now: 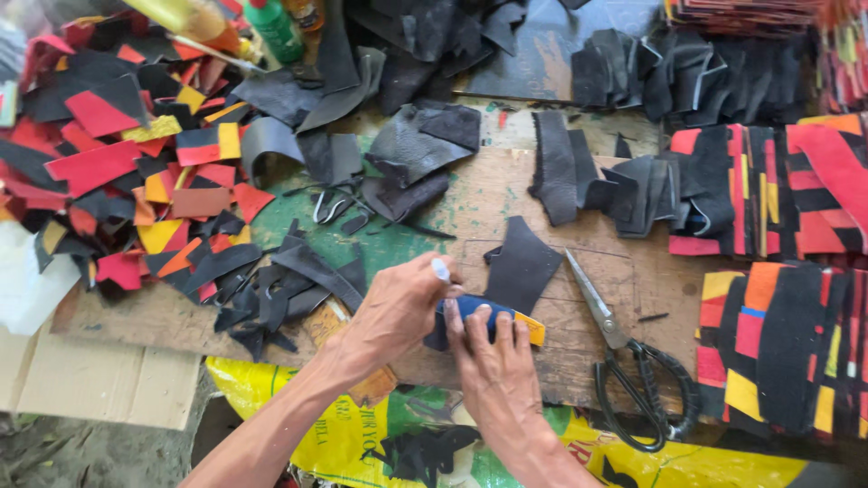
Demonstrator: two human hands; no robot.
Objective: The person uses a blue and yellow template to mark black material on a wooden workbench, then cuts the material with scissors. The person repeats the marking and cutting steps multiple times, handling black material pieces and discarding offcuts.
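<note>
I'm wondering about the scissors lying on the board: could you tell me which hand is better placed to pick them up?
Probably the right hand. It presses the blue-and-yellow piece just beside the scissors, which lie to its right. The left hand is farther off and holds a small white tool.

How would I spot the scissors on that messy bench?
Start at the wooden board in the middle, then look right of the two hands. The scissors lie near its front edge, blades pointing up-left. They are the only metal tool there, with black wrapped handles among soft scraps.
</note>
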